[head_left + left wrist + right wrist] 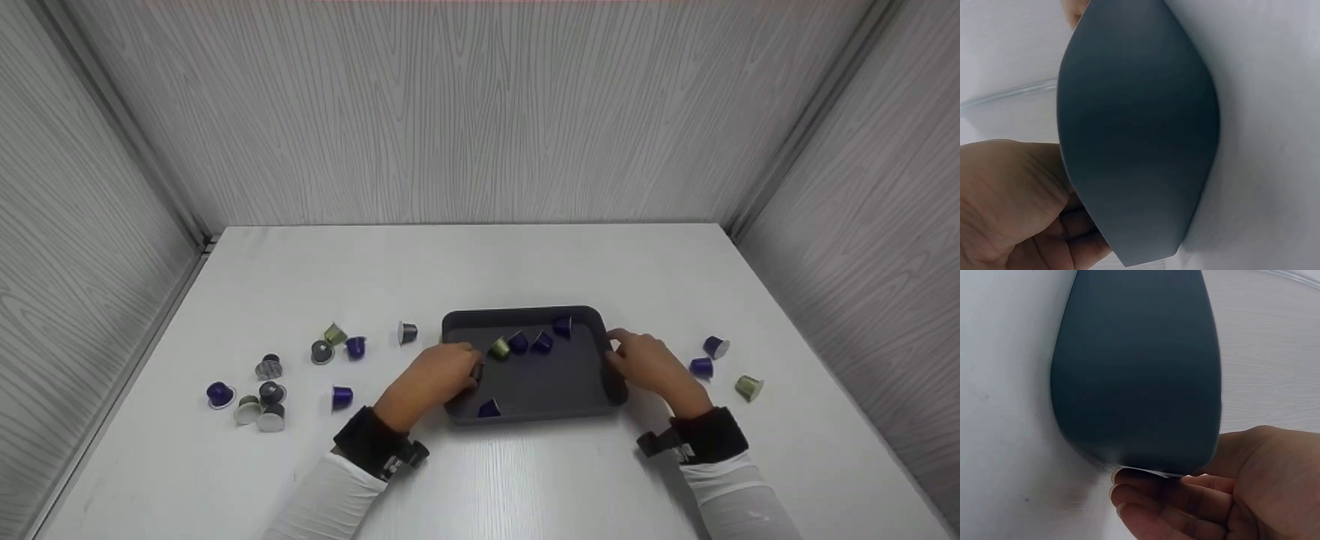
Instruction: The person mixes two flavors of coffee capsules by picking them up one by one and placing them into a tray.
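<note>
A dark grey rectangular tray [555, 386] lies between my two hands on the white table. Inside it are a green coffee capsule [499, 348] and several purple ones, one of them a purple capsule [489, 409] near the front left corner. My left hand [431, 379] holds the tray's left edge, its fingers passing behind the wall in the left wrist view. On the opposite side my right hand [651, 369] grips the right edge. The right wrist view shows its curled fingers [1171, 503] at the tray's end wall [1134, 382], with the thumb partly hidden.
Left of the tray several capsules lie scattered, among them a purple capsule [341, 397], a grey capsule [407, 333] and a white-lidded capsule [271, 418]. To the right are two purple capsules [702, 367] and a green capsule [748, 387]. Grained panels [465, 112] enclose the table.
</note>
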Available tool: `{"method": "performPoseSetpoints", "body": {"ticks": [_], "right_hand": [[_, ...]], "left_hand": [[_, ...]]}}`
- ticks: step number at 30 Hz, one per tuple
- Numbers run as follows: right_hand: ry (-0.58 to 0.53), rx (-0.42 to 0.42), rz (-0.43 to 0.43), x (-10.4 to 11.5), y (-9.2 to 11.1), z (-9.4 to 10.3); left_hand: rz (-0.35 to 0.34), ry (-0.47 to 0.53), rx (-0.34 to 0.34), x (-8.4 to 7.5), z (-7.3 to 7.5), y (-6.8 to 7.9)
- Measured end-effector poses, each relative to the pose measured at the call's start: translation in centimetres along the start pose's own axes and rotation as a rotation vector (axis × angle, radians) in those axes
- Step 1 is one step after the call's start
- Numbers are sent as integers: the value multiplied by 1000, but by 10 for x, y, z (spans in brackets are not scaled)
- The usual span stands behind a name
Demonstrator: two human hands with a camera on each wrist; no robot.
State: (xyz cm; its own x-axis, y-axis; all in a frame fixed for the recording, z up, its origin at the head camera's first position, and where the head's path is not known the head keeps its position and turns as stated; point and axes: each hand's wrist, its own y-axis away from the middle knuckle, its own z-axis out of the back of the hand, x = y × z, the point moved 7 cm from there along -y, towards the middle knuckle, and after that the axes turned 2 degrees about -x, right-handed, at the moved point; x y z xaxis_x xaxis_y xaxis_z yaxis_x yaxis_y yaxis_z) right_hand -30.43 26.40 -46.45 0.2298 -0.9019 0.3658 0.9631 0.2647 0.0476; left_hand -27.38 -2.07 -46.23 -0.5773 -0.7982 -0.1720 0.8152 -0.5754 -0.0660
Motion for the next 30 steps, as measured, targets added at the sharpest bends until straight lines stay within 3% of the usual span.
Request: {"method": "performPoseSetpoints", "body": {"ticks": [7,15,21,30], "right_hand": [[0,-15,13,2,0,2],[2,-20,10,2,0,1],[-5,-19,21,1,0,0],[25,-42,44,2,-1,1]], "left_hand": [[1,38,15,1,5,1],[4,58,-27,5,14,4],[-31,45,-43,7,16,4],[-105,16,-201,15,29,6]]}}
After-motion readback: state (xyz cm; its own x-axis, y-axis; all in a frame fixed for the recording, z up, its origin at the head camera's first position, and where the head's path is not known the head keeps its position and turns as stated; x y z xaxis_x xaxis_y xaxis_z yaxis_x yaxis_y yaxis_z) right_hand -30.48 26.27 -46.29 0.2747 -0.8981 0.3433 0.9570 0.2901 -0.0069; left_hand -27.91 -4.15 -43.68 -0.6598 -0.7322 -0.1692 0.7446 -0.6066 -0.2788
